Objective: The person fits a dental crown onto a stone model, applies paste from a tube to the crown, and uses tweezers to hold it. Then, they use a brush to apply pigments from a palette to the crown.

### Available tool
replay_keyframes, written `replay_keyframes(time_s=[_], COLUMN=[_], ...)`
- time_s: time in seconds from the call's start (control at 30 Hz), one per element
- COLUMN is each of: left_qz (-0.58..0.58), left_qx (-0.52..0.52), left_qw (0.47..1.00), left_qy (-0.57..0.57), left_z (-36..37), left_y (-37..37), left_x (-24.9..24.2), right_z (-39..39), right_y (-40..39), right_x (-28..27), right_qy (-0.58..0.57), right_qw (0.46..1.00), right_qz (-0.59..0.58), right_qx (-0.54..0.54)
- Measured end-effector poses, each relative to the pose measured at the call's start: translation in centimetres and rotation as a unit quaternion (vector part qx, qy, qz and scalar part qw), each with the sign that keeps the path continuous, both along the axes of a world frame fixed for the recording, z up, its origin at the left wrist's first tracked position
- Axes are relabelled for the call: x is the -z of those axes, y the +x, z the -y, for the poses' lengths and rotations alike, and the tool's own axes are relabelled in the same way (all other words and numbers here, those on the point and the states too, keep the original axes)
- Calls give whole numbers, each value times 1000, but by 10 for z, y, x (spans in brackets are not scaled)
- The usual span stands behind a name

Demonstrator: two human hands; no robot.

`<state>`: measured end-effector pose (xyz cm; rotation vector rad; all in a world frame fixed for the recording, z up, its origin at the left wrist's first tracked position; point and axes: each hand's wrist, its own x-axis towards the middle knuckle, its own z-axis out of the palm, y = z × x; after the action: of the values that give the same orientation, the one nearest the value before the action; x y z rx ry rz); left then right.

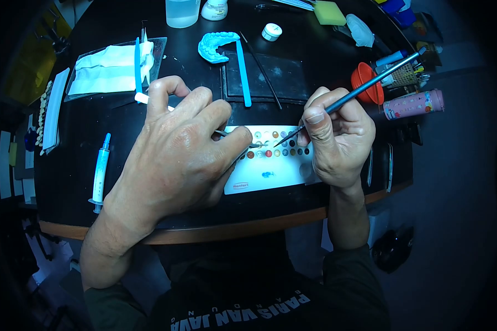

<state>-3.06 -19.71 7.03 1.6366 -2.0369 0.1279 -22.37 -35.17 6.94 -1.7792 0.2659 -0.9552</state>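
Over a white palette card (270, 181) with rows of coloured dots, both hands work close together. My left hand (185, 140) is closed round a thin metal tool (221, 133), whose tip reaches the upper rows of dots. A white-ended piece (142, 98) also shows beside its fingers. My right hand (337, 132) pinches a dark fine-tipped brush (353, 94); the brush slants down to the left, its point over the dots near the metal tool's tip. Some of the card lies hidden behind my fingers.
Behind the card are a blue dental model (213, 46), a dark slab (292, 71), another brush (262, 71) and a small jar (271, 32). A syringe (101, 172) and white cloth (107, 69) lie left. A red cup (364, 83) and pink bottle (414, 104) stand right.
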Motion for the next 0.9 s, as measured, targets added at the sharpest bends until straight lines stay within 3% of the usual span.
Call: replay_keyframes(time_s=[0.6, 0.9], left_qz=[-9, 1], left_qx=[11, 17], left_qw=[1000, 1000], left_qy=[-15, -20], left_z=[0, 0], left_y=[0, 0], left_x=[1, 0], right_z=[0, 2], right_y=[1, 3], right_x=[4, 2], right_qy=[-22, 39], right_qw=[999, 999], right_qz=[-24, -24], right_qx=[15, 22])
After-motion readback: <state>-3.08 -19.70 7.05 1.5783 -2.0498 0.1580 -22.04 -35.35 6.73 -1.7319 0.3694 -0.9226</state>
